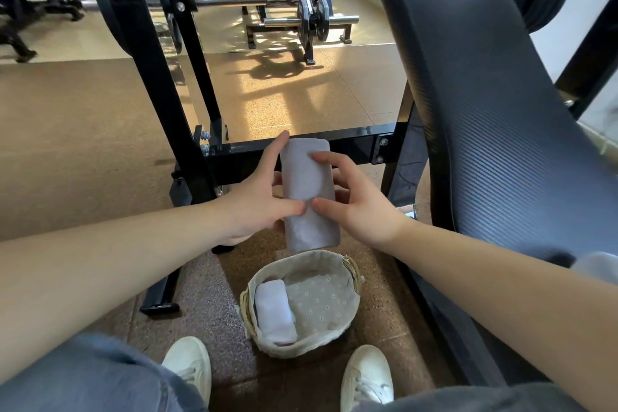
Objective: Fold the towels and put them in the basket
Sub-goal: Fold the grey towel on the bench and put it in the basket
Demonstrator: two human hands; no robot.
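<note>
Two hands hold a folded grey towel in the air above a basket on a gym floor.

A big black padded bench (475, 84) leans up on the right, and a black metal frame (294, 149) crosses behind the hands. The round woven basket (351, 321) sits on the speckled floor between two white shoes (189, 366) (it has a spotted cloth lining). The folded grey towel (309, 194) is held up just above the basket's far rim. The left hand (259, 201) grips its left side, fingers wrapped behind and thumb in front. The right hand (363, 204) pinches its right side the same way. A small white folded towel (274, 311) lies inside the basket, against its left wall.
</note>
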